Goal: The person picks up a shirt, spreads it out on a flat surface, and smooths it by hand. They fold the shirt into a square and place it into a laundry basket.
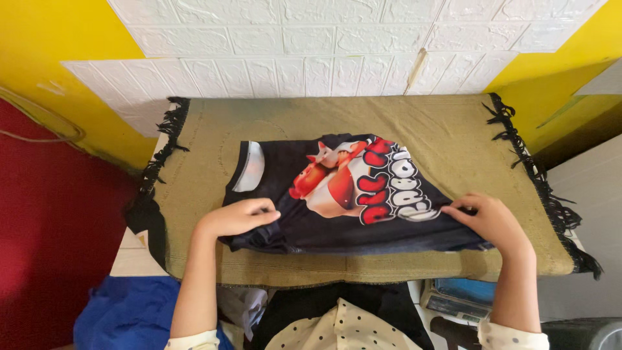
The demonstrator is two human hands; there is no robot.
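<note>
A black T-shirt (285,175) with a red, white and orange cartoon print lies partly folded on an olive cloth (421,136) that covers a table. My left hand (238,216) pinches the shirt's fabric near its lower left edge. At the lower right edge my right hand (487,219) grips the fabric with bent fingers. The neck opening with a white inner label points left.
The olive cloth has black fringe (165,142) on both short sides. A white brick-pattern wall (324,52) stands behind, flanked by yellow. Blue fabric (129,311) and dark clothing (337,301) lie below the table's near edge. A stack of books (457,298) sits at lower right.
</note>
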